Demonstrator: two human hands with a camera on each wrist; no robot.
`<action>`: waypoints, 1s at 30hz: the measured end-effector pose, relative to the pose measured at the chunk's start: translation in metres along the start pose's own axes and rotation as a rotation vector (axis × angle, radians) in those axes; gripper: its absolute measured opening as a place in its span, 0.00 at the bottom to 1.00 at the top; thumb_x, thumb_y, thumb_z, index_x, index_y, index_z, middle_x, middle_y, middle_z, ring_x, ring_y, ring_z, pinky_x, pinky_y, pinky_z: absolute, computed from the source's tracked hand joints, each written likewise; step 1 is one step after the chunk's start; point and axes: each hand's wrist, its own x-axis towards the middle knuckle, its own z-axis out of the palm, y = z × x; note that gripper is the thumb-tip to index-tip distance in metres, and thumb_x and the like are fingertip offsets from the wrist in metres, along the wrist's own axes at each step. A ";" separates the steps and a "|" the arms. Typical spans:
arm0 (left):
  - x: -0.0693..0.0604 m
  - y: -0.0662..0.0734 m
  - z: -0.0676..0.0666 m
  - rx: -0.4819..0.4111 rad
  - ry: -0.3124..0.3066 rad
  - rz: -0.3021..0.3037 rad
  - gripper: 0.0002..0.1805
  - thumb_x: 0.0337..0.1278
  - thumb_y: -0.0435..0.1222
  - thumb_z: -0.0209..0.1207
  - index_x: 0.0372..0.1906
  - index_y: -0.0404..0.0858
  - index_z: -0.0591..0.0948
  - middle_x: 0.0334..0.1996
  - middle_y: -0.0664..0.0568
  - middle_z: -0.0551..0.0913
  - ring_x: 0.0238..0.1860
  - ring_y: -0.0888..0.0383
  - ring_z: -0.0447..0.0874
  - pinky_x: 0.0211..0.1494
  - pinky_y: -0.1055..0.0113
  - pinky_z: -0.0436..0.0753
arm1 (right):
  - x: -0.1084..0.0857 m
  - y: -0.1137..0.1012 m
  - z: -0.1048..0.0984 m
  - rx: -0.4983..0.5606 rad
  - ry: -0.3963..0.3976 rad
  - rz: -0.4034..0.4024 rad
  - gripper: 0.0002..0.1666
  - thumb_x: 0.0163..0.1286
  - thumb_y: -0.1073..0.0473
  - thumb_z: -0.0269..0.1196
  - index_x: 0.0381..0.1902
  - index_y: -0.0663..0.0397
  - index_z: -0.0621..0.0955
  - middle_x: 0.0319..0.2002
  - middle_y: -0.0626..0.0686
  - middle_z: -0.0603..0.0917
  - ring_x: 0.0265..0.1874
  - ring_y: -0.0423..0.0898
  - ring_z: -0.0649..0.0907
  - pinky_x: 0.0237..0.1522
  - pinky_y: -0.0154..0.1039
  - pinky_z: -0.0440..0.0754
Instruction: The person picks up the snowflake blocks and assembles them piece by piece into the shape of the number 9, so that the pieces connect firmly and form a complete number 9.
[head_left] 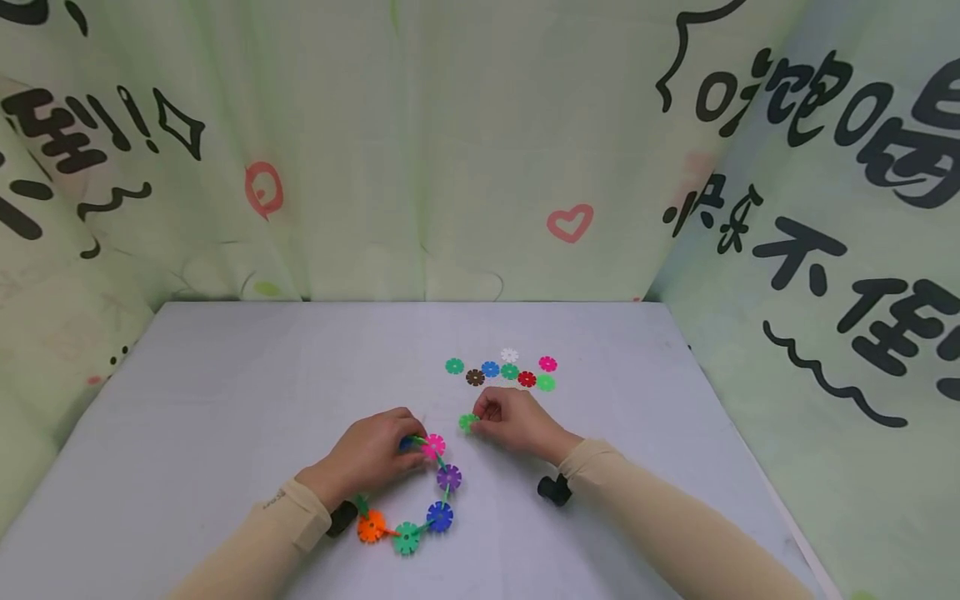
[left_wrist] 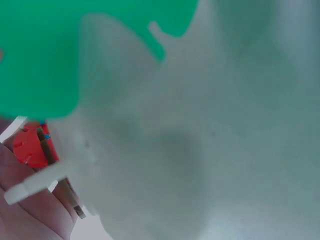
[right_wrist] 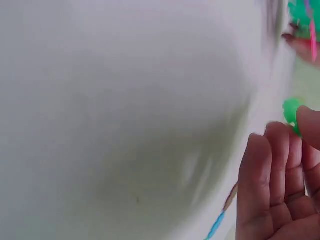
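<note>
A curved chain of interlocked notched plastic discs lies on the white table, with orange, green, blue, purple and pink discs among its links. My left hand grips the chain's upper end near the pink disc. In the left wrist view a large blurred green disc fills the top corner, and a red disc shows beside the palm. My right hand pinches a light green disc between thumb and fingers, a short way right of the chain and apart from it.
Behind my right hand lie several loose discs, among them a white one, a brown one, a red one and a pink one. A printed curtain encloses the back and sides of the table.
</note>
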 end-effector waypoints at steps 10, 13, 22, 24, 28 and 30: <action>-0.001 0.001 0.000 -0.015 0.011 0.011 0.13 0.54 0.46 0.72 0.42 0.46 0.86 0.42 0.59 0.80 0.42 0.60 0.80 0.49 0.61 0.82 | -0.019 -0.019 0.009 -0.116 -0.024 -0.144 0.10 0.62 0.60 0.73 0.32 0.42 0.80 0.26 0.36 0.79 0.28 0.35 0.79 0.32 0.33 0.79; -0.001 0.002 0.000 -0.009 0.017 0.019 0.13 0.54 0.45 0.72 0.42 0.45 0.86 0.42 0.58 0.80 0.42 0.59 0.80 0.49 0.59 0.82 | -0.020 -0.021 0.010 -0.136 -0.027 -0.138 0.10 0.62 0.59 0.73 0.32 0.41 0.80 0.27 0.36 0.80 0.28 0.35 0.79 0.32 0.33 0.79; -0.001 0.002 -0.002 0.002 0.035 0.008 0.12 0.54 0.45 0.73 0.39 0.45 0.86 0.38 0.60 0.79 0.36 0.62 0.78 0.43 0.62 0.82 | -0.025 -0.024 0.011 -0.189 0.013 -0.137 0.10 0.62 0.58 0.73 0.32 0.42 0.81 0.25 0.35 0.79 0.26 0.33 0.78 0.31 0.32 0.78; -0.001 0.002 -0.002 0.000 0.038 0.010 0.12 0.54 0.45 0.73 0.39 0.45 0.85 0.38 0.60 0.79 0.36 0.62 0.78 0.44 0.62 0.82 | -0.027 -0.025 0.012 -0.197 0.019 -0.153 0.09 0.62 0.58 0.73 0.32 0.43 0.81 0.25 0.36 0.79 0.26 0.34 0.77 0.30 0.32 0.77; 0.000 0.002 0.000 0.001 0.038 0.009 0.12 0.54 0.45 0.73 0.39 0.45 0.86 0.38 0.60 0.79 0.37 0.62 0.78 0.45 0.62 0.82 | -0.029 -0.027 0.015 -0.231 0.044 -0.204 0.09 0.62 0.58 0.73 0.32 0.44 0.81 0.24 0.36 0.80 0.24 0.33 0.77 0.28 0.32 0.77; 0.000 0.002 0.000 0.005 0.036 0.011 0.12 0.54 0.44 0.72 0.41 0.44 0.86 0.38 0.60 0.79 0.37 0.62 0.79 0.45 0.62 0.82 | -0.029 -0.028 0.016 -0.255 0.064 -0.227 0.09 0.61 0.57 0.74 0.31 0.45 0.81 0.24 0.37 0.80 0.24 0.32 0.77 0.28 0.30 0.76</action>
